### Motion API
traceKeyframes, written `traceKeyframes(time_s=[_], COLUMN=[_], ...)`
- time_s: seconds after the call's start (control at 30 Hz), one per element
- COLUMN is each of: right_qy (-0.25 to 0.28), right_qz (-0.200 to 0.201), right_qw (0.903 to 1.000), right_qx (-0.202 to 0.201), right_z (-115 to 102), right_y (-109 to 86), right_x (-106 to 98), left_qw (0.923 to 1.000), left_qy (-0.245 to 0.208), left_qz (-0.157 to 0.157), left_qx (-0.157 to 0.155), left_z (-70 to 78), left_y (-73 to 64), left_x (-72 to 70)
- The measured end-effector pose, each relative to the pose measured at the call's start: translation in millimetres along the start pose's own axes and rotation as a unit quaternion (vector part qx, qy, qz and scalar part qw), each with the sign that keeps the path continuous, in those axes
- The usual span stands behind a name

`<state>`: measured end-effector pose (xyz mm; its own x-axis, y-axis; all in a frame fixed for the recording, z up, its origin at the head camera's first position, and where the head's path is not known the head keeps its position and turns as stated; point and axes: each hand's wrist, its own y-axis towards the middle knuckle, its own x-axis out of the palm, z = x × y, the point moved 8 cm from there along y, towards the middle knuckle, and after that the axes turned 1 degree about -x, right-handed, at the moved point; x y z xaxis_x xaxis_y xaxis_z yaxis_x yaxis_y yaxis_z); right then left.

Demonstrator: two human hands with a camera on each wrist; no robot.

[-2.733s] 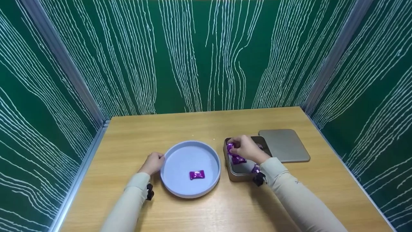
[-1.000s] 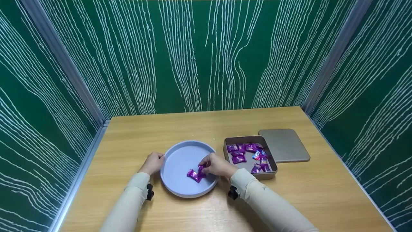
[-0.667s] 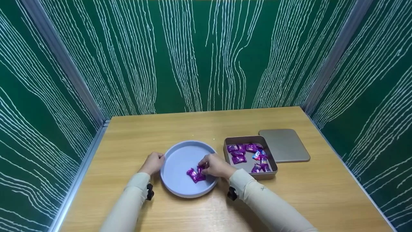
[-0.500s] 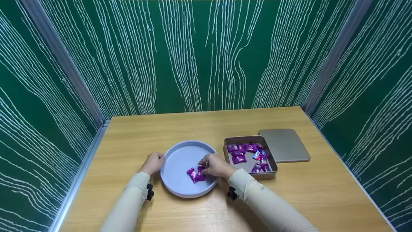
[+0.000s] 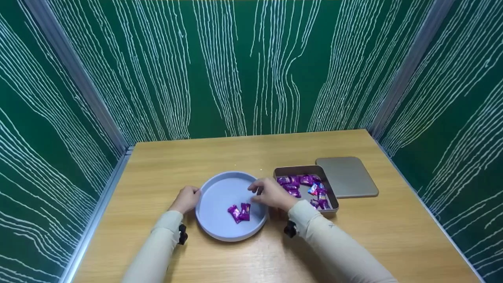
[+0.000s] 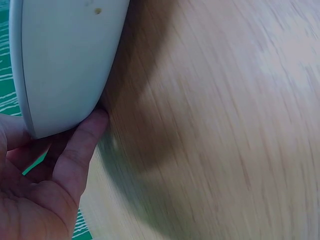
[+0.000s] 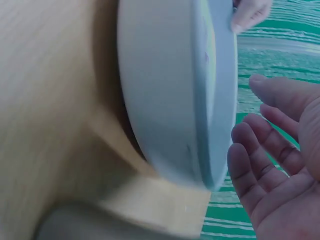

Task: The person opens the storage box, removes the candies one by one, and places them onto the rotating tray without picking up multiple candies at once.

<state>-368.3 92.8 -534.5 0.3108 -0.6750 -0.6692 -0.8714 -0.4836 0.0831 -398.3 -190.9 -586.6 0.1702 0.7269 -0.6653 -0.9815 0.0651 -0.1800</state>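
In the head view a pale blue round dish stands on the table with two purple-wrapped candies in it, lying against each other. At its left edge my left hand grips the rim; the left wrist view has the thumb at the rim and the fingers underneath. Over the dish's right rim hovers my right hand, holding nothing, its fingers relaxed and apart. A brown metal tin just right of that hand holds several more purple candies and a blue one.
The tin's flat lid lies on the table beside the tin, at its right. Green walls with white streaks and metal corner posts enclose the back and both sides.
My right hand carried a candy from the tin to the dish, let go of it beside the first one, and has lifted back to the right. My left hand has stayed at the rim.
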Motion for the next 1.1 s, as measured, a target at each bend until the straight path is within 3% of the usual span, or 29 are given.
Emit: traceKeyframes(time_s=[0.4,0.6,0.83,1.1], right_qy=[0.003,-0.004,0.004,-0.052], right_qz=[0.053,0.071,0.08,0.086], right_qw=[0.9979,0.9975,0.9961,0.9932], right_qx=[0.038,0.002,0.037,0.058], right_z=[32.5,46.2,74.3,103.2], right_y=[-18.5,-28.3,-40.7,-50.6], right_x=[-53.2,-73.4,-86.3,-89.6], left_qw=[0.9999,0.9995,0.9996,1.0], left_qy=[-0.004,-0.01,-0.009,0.0], left_qz=[-0.003,-0.012,-0.012,-0.009], left_qx=[-0.011,-0.027,-0.025,-0.004], left_z=[-2.1,-2.8,-1.5,0.4], left_y=[-1.5,-2.3,-2.0,-1.6], left_x=[-0.2,0.8,0.7,1.1])
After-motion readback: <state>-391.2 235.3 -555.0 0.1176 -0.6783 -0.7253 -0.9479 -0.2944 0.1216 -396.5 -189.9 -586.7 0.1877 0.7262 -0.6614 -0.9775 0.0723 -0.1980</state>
